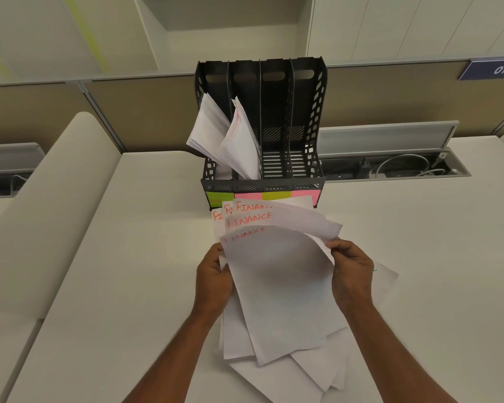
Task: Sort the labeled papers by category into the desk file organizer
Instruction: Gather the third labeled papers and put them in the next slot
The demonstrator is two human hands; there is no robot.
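— What have you got hold of right now?

— A fanned sheaf of papers marked FINANCE [277, 274] in red. My left hand [213, 279] grips its left edge, fingers curled behind the sheets. My right hand [351, 271] pinches the right edge near the top, where the upper sheets curl over. The sheaf is lifted above the bench [128, 257], just in front of the file organizer [309, 117], and more loose sheets [312, 373] lie under it towards the near edge.

— And the organizer?

— It stands at the far edge of the bench with four slots. The two on the left each hold a leaning bundle of filed papers [239, 138]; the two on the right look bare. Coloured label notes [262, 195] run along its front, but my sheaf covers most of the writing, so I can't read which slot is Finance.

— How would you do this step well?

— I'd square the fan first by tapping the bottom edges on the bench, so no sheet splays out and catches a divider. Then I'd lower the sheaf enough to read the labels before choosing. I'd feed it in bottom edge first, both hands keeping the sides together, and let go only once it rests on the slot floor. Sheets this limp will buckle if I push from the top, I'd judge.
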